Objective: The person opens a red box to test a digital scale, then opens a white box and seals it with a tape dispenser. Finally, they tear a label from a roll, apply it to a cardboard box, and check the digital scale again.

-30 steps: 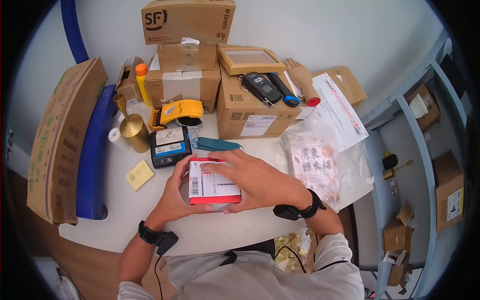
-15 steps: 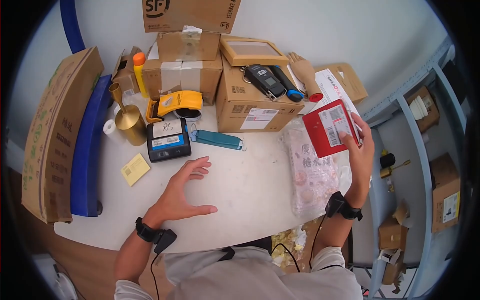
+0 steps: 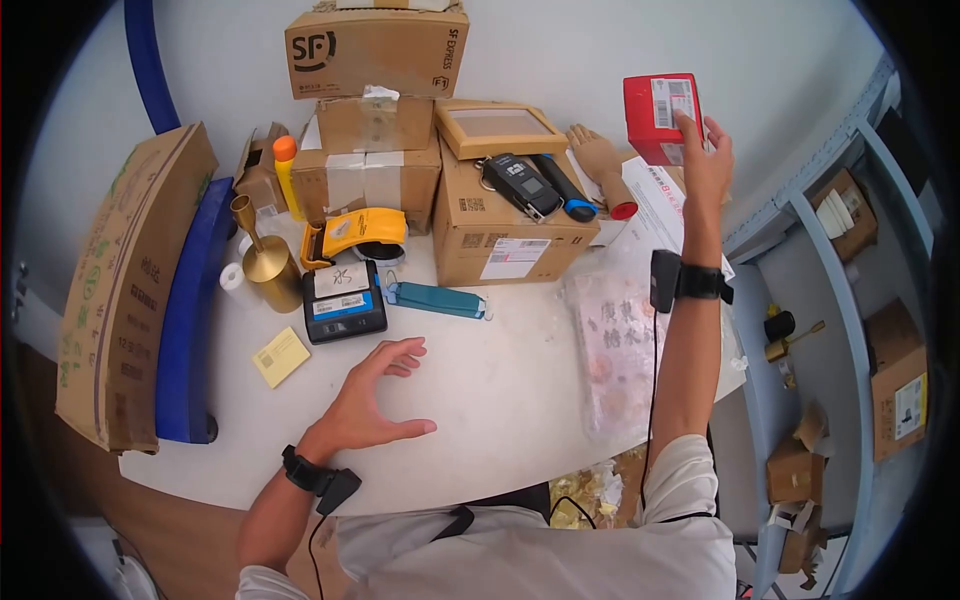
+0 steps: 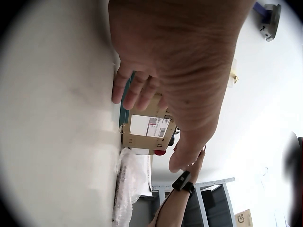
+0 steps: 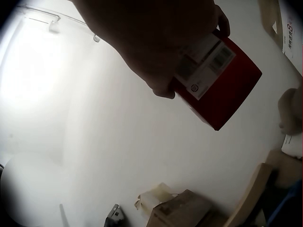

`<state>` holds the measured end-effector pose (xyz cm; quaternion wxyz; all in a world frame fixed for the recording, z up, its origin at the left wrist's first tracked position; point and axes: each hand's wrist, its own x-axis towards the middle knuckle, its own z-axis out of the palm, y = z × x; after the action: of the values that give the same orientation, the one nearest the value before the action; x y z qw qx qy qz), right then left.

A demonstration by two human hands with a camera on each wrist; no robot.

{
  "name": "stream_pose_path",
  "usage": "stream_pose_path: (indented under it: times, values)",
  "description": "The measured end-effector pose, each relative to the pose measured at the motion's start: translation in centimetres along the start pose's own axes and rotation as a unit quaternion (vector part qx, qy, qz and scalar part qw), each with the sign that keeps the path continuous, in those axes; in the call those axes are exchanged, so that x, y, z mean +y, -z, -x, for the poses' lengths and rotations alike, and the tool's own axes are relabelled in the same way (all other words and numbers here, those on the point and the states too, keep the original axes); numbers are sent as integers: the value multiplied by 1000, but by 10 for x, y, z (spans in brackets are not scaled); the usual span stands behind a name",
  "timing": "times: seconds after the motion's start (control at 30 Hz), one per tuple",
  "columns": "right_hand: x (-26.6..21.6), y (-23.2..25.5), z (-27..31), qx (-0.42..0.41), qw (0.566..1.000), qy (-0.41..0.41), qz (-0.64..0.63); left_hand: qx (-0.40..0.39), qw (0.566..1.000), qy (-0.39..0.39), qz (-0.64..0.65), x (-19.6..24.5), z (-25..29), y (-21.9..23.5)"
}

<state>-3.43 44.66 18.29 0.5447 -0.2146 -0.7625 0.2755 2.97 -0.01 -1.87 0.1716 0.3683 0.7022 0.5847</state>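
A red box (image 3: 648,115) with white shipping labels is held up at the far right of the table, in front of the wall. My right hand (image 3: 706,165) grips it from its right side, with the thumb over the labelled face. In the right wrist view the red box (image 5: 232,90) shows between thumb and fingers. My left hand (image 3: 365,400) rests by the front of the table, fingers and thumb spread apart around nothing. Nearest to it are a black label printer (image 3: 345,315), a teal hanging scale (image 3: 437,299) and a yellow sticky-note pad (image 3: 281,357).
Cardboard boxes (image 3: 515,225) stand stacked at the back, bearing a black handheld device (image 3: 522,187) and a wooden frame (image 3: 500,130). A bubble-wrapped package (image 3: 615,350) lies at the right beneath my arm. Grey shelves (image 3: 810,260) rise beyond it. A long carton (image 3: 130,290) flanks the left side.
Both hands held the red box on the table; the left let go and stayed near there. My right hand carried the box right, then up and away toward the wall.
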Motion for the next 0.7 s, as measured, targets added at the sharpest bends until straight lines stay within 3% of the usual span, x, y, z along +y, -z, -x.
stream_pose_path:
  times: [0.17, 0.23, 0.3, 0.33, 0.43, 0.6, 0.67, 0.7]
  values:
    - [10, -79, -35, 17, 995, 3, 99, -6, 1000, -12, -14, -1, 0, 0]
    - [23, -111, -39, 10, 977, 124, 170, 0, 1000, -15, -23, -1, 0, 0]
    - [37, -133, -46, -204, 953, 110, 196, -4, 1000, -8, -15, 0, -1, 1]
    - [43, -141, -43, -252, 956, 65, 134, -2, 1000, -8, -17, 1, -1, 1]
    - [59, -146, -37, -203, 967, 119, 101, -3, 1000, -3, -19, -1, 0, 2]
    - [80, -96, -7, -171, 967, 123, 141, -3, 999, -13, -29, -1, -1, 1]
    - [76, -72, 12, -335, 919, 23, 208, -6, 999, -13, -34, 1, -1, 1]
    - [75, -68, 16, -334, 918, 19, 211, -10, 999, -14, -42, 1, -2, 1]
